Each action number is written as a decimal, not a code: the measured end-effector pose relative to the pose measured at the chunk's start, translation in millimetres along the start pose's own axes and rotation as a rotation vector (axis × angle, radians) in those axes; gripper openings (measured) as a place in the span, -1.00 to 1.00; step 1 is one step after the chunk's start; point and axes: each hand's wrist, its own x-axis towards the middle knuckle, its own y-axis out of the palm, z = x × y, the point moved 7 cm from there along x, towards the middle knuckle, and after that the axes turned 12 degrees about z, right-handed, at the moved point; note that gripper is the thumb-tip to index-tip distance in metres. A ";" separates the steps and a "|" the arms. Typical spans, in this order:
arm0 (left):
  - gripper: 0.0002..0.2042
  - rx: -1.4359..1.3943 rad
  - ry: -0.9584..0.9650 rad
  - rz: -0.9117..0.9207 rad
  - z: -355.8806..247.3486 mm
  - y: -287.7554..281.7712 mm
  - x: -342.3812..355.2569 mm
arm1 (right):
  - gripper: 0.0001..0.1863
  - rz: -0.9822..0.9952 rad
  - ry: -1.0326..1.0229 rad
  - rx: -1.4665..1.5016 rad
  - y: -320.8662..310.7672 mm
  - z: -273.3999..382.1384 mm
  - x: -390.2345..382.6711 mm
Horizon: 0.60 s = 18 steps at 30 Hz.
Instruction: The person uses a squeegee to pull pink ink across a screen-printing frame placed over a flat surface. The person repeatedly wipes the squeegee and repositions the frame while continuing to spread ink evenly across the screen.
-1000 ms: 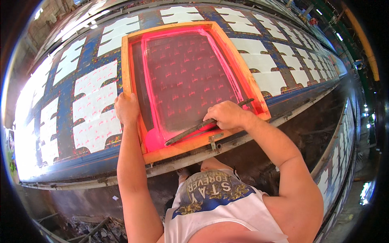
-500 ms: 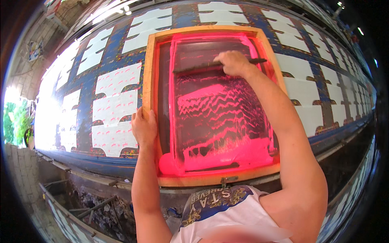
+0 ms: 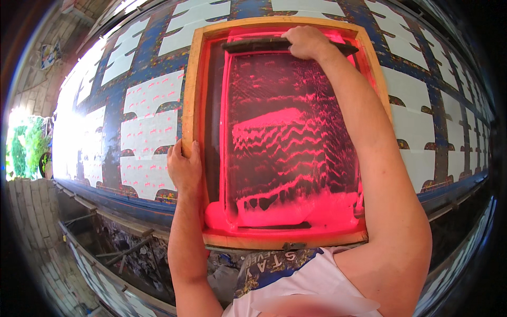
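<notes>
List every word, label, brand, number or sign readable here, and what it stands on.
White sleeveless fabric shirt: large capital letters, partly hidden; wording not copied here.
White notched flat sheets, left: repeated pink marks, too small to read.
Colourful patch on the pale block wall: too blurred to read.

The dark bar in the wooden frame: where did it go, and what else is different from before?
The right hand moved the dark bar away from the person, from the frame's near end to its far end. Pink paint now shows in wavy streaks behind it. Neither hand let go: the left hand still holds the wooden frame's left side.
</notes>
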 end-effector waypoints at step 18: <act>-0.44 0.048 0.098 0.026 3.7 -0.6 3.5 | -0.57 -0.027 -0.069 0.045 79.6 187.3 -312.6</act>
